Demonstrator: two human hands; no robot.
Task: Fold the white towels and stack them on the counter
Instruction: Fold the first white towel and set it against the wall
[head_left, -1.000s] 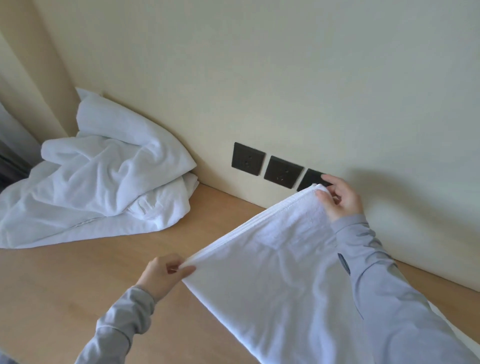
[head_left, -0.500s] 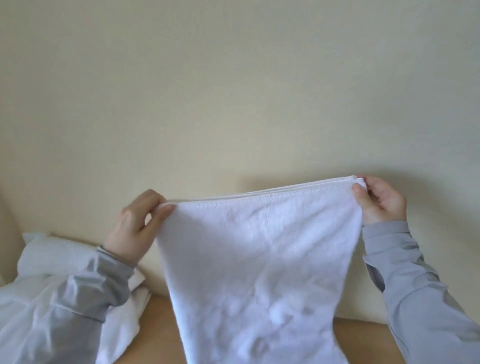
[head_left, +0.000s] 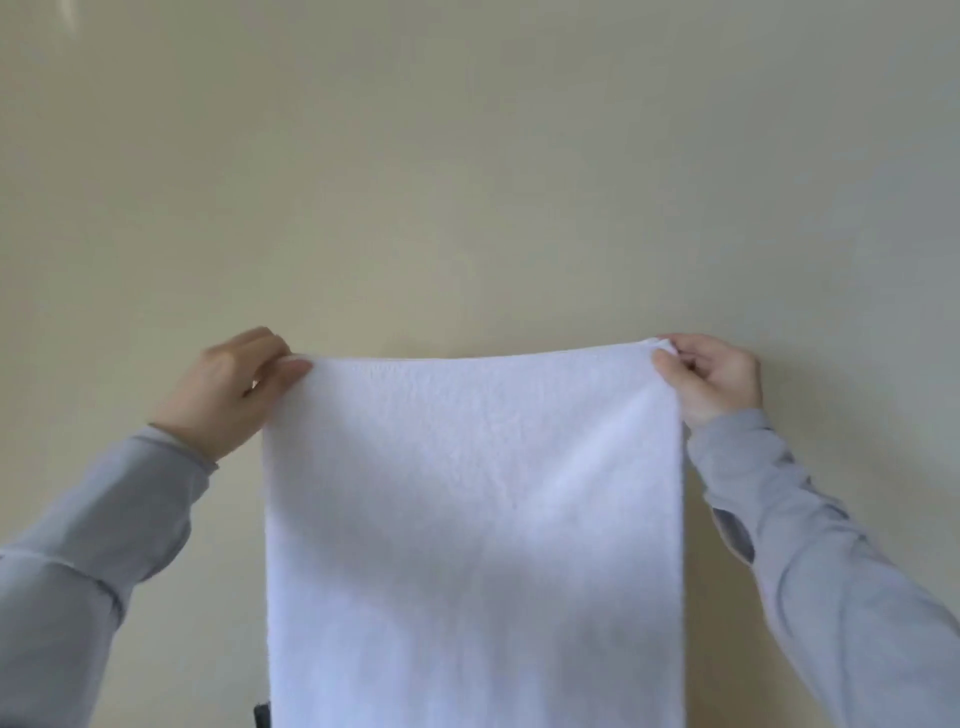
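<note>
plain cream painted wall (head_left: 467, 156) fills the head view behind both hands; no worktop is in sight. held up in front of it is a white rectangular terry-cloth towel (head_left: 472, 519), hanging straight down between the hands and running off the lower edge of the view, so its bottom hem is hidden. the left hand (head_left: 228, 395) pinches the top corner on its side, thumb in front and fingers curled behind the hem. the right hand (head_left: 711, 379) does the same at the other top corner, where the cloth bunches a little between thumb and forefinger. the top edge between the hands is pulled nearly taut. whether the towel is single or already doubled is too blurred to tell. grey long sleeves (head_left: 104, 545) cover both arms. well below the left hand, just beside the towel's edge, a small dark shape (head_left: 261, 714) peeks out; i cannot tell what it is.

the step in hand looks like squaring the towel in the air before laying it down for a fold. both grips are only at the corner tips, so the thick pile could slip out of a pinch, most likely the bunched one in the right hand, and that side would drop out of line. with the lower part unseen, the hanging end could crumple on whatever lies beneath as the hands come down. hands held at uneven heights would set the fold crooked and make the stack lopsided.
</note>
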